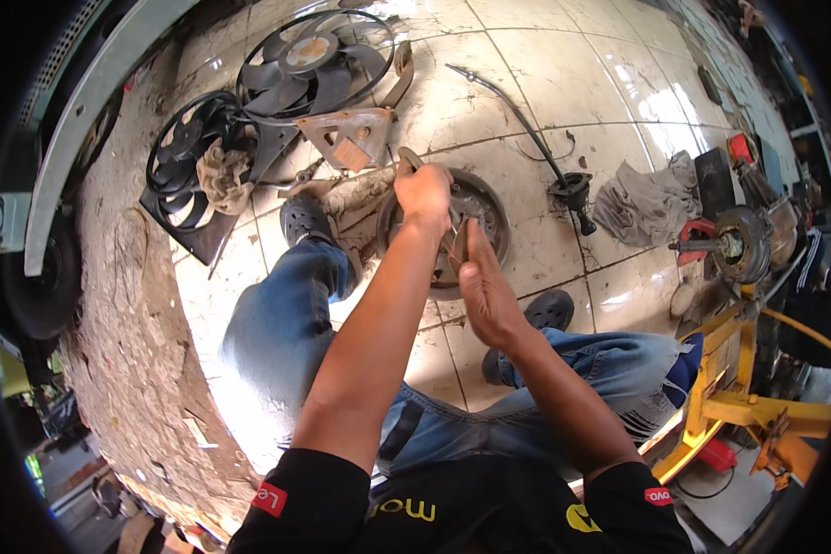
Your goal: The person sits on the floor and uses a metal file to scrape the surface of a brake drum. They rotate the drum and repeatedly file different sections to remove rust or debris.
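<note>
A round, dirty metal brake plate (pixel 478 205) lies on the tiled floor between my feet. My left hand (pixel 423 192) is closed on its upper left edge, where a wooden tool handle (pixel 406 159) sticks out past the fingers. My right hand (pixel 485 291) rests on the plate's lower edge, fingers pinched around a thin metal part (pixel 456 242). Both forearms reach forward over my knees in blue jeans.
A double black radiator fan assembly (pixel 277 102) with a rag lies at the upper left. A bent rod with a black end fitting (pixel 572 189), a grey cloth (pixel 646 198), a hub on a yellow stand (pixel 739 245) sit right. A car's tyre (pixel 42 286) is left.
</note>
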`<state>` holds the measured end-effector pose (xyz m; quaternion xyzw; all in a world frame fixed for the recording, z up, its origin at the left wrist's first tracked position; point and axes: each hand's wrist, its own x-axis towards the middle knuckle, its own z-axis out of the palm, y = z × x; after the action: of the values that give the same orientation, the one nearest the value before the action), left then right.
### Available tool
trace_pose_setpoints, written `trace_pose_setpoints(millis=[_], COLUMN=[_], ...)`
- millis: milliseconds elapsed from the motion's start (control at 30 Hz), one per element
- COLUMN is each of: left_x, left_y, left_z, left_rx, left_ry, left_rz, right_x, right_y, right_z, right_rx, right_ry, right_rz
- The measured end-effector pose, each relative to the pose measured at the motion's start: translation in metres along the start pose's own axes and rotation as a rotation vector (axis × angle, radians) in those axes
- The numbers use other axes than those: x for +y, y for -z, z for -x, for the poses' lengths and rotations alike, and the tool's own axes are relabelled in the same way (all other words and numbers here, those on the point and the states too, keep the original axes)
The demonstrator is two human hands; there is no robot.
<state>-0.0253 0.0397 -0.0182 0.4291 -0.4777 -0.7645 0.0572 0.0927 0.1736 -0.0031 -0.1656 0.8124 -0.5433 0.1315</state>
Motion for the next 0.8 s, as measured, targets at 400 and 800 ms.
trace_pose_setpoints(millis=[400,800], left_x=[-0.010,-0.017], left_y=[-0.007,-0.010], left_z=[-0.006,-0.012], left_rx=[-0.060,-0.041], left_ry=[-0.040,-0.096], left_rz=[-0.038,-0.052], right_x=[0.003,0.001], right_y=[0.000,-0.003], right_z=[0.000,0.005], right_rx=[0.030,0.009], right_ry=[-0.201,-0.198], right_rz=[-0.255,-0.396])
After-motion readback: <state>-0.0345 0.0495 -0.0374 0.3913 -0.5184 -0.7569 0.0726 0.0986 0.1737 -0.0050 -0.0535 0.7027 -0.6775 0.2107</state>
